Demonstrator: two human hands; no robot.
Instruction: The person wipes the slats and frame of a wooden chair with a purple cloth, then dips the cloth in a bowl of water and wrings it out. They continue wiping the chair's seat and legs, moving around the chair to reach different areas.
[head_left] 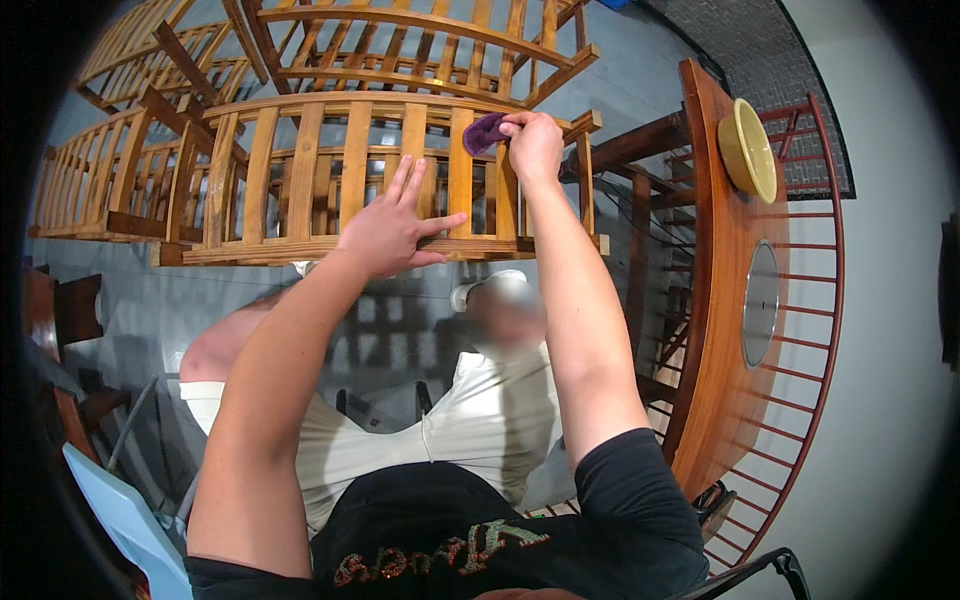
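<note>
One small purple pad sits pinched in the fingertips of the right hand, pressed against the top of a slat on the wooden slatted frame, a grip that suits rubbing a narrow edge. Left hand lies flat and spread, fingers apart, on the frame's lower rail, apparently to steady it; it grasps nothing. More slatted frames stand stacked behind on the grey floor. To the right, well apart, a yellow bowl rests on a long reddish wooden table.
</note>
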